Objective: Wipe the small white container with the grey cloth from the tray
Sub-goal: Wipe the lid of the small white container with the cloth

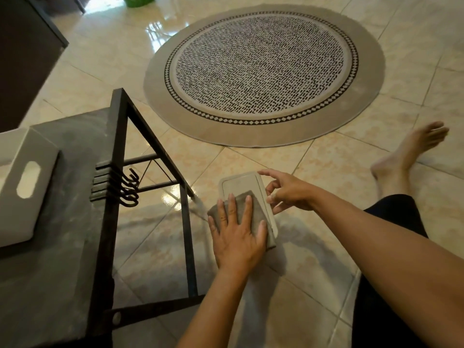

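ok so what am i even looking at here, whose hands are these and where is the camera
The single picture comes from a camera worn on a person's head, looking down at their own two bare hands. They sit on a tiled floor. The left hand lies flat, pressing a grey cloth onto a small white container. The right hand steadies the container's edge with its fingertips. Nearby are a round rug, a dark low table with a white tray on it, and the person's bare foot.

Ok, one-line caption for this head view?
Left hand presses grey cloth flat on white container; right hand steadies its edge.
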`<action>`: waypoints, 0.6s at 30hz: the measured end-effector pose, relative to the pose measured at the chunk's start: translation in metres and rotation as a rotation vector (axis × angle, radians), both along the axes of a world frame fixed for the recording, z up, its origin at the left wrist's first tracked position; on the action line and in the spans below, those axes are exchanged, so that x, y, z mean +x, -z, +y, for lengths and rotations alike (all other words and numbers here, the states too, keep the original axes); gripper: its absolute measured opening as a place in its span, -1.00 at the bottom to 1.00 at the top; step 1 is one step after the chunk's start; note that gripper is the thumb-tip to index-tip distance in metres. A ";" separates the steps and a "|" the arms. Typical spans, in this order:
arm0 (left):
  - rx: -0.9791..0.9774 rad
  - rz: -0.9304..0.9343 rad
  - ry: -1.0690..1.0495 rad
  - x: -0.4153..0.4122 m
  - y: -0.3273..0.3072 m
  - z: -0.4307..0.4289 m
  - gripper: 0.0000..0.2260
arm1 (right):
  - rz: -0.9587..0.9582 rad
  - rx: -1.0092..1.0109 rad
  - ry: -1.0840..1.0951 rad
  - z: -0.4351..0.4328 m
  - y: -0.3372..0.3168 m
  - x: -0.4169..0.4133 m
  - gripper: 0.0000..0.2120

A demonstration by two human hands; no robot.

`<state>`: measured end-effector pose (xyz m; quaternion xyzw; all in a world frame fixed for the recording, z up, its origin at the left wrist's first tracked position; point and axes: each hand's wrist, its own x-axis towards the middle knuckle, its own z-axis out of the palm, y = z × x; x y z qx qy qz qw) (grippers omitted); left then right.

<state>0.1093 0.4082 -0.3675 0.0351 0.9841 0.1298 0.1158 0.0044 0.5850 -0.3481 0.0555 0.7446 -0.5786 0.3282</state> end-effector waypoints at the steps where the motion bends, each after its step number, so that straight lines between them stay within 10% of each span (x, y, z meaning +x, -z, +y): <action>1: -0.008 -0.010 0.005 0.006 -0.001 0.002 -0.37 | 0.002 0.002 -0.004 -0.001 0.001 0.000 -0.19; 18: 0.017 0.006 0.052 -0.005 0.002 0.017 -0.42 | 0.004 0.022 0.017 0.000 0.000 -0.001 -0.16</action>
